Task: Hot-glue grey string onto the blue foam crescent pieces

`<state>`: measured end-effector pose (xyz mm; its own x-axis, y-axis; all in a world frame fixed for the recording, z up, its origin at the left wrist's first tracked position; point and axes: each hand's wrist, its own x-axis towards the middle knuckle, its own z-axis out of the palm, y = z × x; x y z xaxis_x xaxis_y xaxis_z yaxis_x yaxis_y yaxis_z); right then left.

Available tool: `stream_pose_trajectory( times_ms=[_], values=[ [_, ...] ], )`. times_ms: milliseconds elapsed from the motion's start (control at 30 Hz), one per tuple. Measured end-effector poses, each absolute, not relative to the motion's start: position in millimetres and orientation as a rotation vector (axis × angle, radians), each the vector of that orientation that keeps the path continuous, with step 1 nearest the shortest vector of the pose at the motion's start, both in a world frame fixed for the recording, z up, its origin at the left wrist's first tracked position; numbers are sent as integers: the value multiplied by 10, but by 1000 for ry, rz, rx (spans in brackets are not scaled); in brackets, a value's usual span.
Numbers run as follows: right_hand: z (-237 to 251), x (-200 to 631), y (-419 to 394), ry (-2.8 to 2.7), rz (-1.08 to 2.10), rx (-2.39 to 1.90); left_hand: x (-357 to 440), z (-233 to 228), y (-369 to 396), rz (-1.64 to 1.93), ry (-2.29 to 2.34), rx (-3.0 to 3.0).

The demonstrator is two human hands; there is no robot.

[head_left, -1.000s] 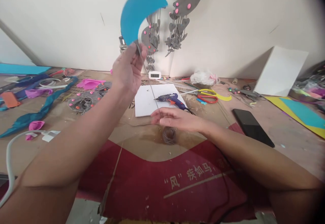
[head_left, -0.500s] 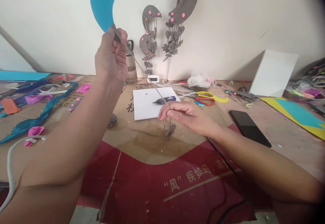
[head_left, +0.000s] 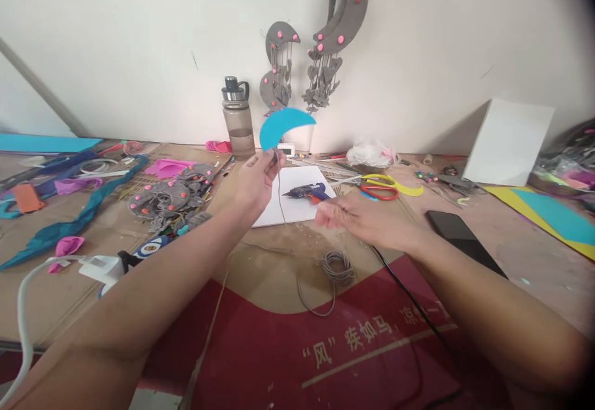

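Left grip (head_left: 256,177) pinched the blue crescent (head_left: 282,125) by its lower tip, raised above the white sheet (head_left: 297,208) on the surface (head_left: 469,261). Right grip (head_left: 360,221) blurred; closure undetermined. Grey cord (head_left: 280,196) hung from the crescent; its coil (head_left: 338,265) lay below.

One blue crescent (head_left: 284,126), one glue gun (head_left: 307,192) and one coil of cord (head_left: 338,261) were on show. Behind the glue gun stood one bottle (head_left: 237,117), with two grey crescent mobiles (head_left: 341,19) above. Right of it lay one pair of scissors (head_left: 379,187) and one phone (head_left: 460,235).
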<state>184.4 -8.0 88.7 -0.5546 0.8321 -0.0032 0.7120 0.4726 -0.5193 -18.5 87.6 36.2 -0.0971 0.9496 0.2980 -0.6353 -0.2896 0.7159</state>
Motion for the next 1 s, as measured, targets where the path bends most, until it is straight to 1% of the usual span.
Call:
stream_pose_trajectory(
  times_ms=[100, 200, 367, 567, 667, 800, 867, 1000],
  values=[
    [646, 1910, 257, -2324, 366, -1533, -137, 91, 895, 1643, 547, 775],
    [414, 1902, 519, -2271, 217, -1724, -116, -79, 930, 1619, 608, 733],
    [230, 1763, 645, -2323, 162, -1925, -100, -175, 924, 1621, 654, 810],
    [137, 1871, 768, -2065, 255, -1982, -93, -193, 903, 1628, 684, 858],
    [87, 2020, 881, -1782, 401, -1874, -89, -204, 907, 1611, 695, 873],
    [69, 2061, 920, -1387, 629, -1621, -79, -230, 915, 1573, 760, 892],
    [98, 1989, 856, -1321, 669, -1426, -75, -242, 919, 1556, 793, 898],
    [216, 1788, 626, -1384, 659, -1016, -70, -259, 929, 1536, 834, 896]
  ],
)
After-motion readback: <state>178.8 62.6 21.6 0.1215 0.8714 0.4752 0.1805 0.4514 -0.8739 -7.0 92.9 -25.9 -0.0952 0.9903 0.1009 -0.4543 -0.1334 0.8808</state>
